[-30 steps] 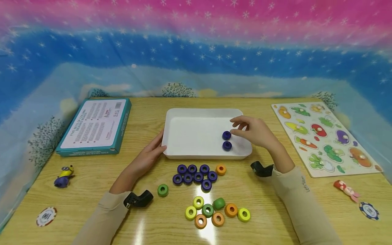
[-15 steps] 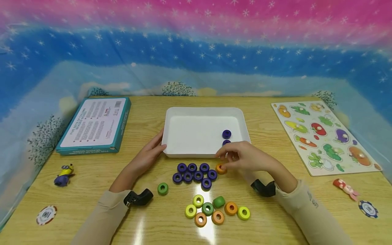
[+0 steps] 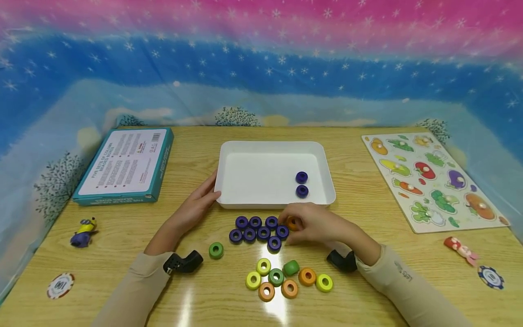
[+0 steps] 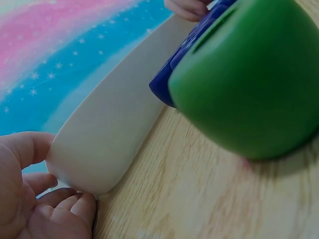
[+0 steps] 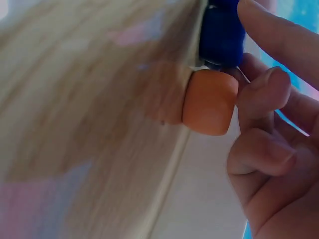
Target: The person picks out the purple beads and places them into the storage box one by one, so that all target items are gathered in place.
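Note:
My left hand (image 3: 196, 206) grips the front-left corner of a white tray (image 3: 253, 205), thumb at the rim and fingers along its side; the left wrist view shows these fingers against the tray wall (image 4: 104, 134). Two purple beads (image 3: 302, 177) lie at the right inside the tray. In front of it, several purple ring beads (image 3: 249, 235) form a cluster. My right hand (image 3: 316, 225) pinches the purple bead (image 3: 282, 232) at the cluster's right end between thumb and index finger. Under that hand sits an orange bead (image 5: 210, 102), its remaining fingers curled above it.
Nearer me lie yellow beads (image 3: 253, 280), orange beads (image 3: 289, 289) and green beads (image 3: 276, 277); one green bead (image 3: 216, 250) stands apart at left. A teal box (image 3: 122, 165), a vegetable puzzle board (image 3: 435, 181), small figurines (image 3: 83, 232) and poker chips (image 3: 61, 285) flank the workspace.
My right hand has left the two beads inside the tray, come toward me over the front rim and reached the purple cluster. The left hand keeps its hold on the tray.

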The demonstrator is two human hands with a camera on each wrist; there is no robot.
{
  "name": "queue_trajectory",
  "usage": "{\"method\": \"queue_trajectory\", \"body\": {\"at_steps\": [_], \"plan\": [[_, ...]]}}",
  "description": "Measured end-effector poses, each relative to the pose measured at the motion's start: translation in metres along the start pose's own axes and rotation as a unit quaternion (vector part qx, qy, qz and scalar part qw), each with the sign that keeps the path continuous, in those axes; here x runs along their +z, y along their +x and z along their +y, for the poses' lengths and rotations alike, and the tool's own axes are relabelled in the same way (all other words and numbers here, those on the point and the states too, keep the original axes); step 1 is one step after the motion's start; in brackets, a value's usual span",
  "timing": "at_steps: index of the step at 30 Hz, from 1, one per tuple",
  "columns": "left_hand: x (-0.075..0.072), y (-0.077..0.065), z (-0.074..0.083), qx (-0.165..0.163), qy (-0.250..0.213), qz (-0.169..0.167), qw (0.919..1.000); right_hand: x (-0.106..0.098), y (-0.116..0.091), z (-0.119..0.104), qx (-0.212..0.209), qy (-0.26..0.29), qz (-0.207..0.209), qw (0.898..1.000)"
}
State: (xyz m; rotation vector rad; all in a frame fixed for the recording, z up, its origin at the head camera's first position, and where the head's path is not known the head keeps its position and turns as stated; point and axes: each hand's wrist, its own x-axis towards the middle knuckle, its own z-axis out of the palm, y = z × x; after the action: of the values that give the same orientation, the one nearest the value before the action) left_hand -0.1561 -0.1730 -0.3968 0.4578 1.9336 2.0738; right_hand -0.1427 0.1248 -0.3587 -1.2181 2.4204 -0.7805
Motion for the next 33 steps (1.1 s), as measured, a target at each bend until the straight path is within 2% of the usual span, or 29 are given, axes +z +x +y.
{"method": "queue_trajectory", "body": {"at_steps": [12,24,29,33], "plan": [[0.0,-0.001,0.001,0.001,0.0,0.003,1.0,0.004,0.003,-0.003,0.016,-0.036,-0.004,0.999],[0.0,0.0,0.0,0.009,0.0,-0.003,1.0,0.003,0.001,-0.004,0.005,-0.03,-0.001,1.0],[0.0,0.0,0.0,0.004,-0.003,-0.006,1.0,-0.006,-0.003,-0.007,-0.005,-0.021,0.017,1.0],[0.0,0.0,-0.001,0.001,0.0,-0.002,1.0,-0.022,-0.006,-0.003,-0.008,-0.004,0.054,0.998]]}}
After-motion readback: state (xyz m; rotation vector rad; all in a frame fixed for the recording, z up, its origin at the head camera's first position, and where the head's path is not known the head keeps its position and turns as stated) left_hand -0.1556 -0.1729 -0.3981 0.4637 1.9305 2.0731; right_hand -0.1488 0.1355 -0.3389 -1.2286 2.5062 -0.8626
